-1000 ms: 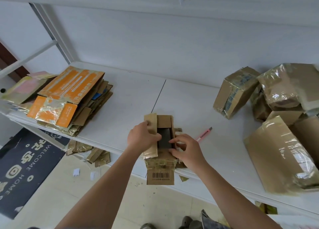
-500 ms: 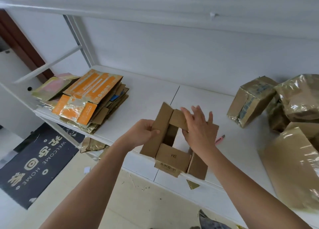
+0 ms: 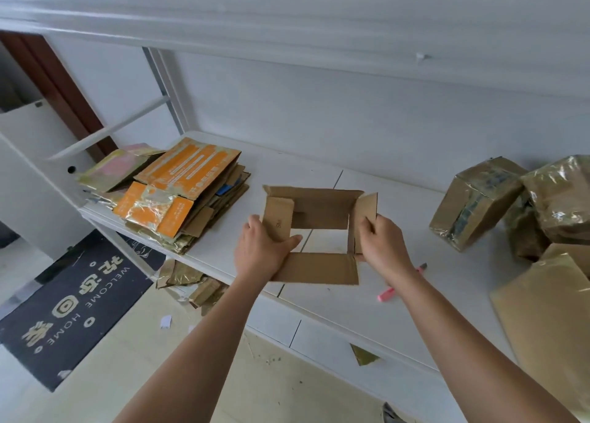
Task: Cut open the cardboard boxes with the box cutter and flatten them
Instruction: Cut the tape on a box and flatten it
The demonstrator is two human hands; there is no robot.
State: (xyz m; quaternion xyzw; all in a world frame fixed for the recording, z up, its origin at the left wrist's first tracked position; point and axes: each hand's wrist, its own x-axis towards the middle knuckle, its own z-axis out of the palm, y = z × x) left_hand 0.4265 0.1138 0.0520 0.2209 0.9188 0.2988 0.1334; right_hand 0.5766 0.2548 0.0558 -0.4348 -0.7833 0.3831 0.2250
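A small brown cardboard box (image 3: 319, 210), open at top and bottom, hangs above the white table (image 3: 399, 298) as a square tube; I see the table through it. My left hand (image 3: 260, 250) grips its left wall, thumb inside. My right hand (image 3: 383, 244) grips its right wall and flap. The pink box cutter (image 3: 388, 293) lies on the table under my right forearm, partly hidden.
A stack of flattened boxes (image 3: 188, 196), orange ones on top, lies at the table's left end. Several taped boxes (image 3: 479, 205) crowd the right side. Cardboard scraps (image 3: 188, 282) sit below the table's left edge. A dark welcome mat (image 3: 70, 307) lies on the floor.
The box has gone from a collapsed shape on the table to a squared open tube held up in the air. Both hands moved to its opposite walls. The camera view shifted left.
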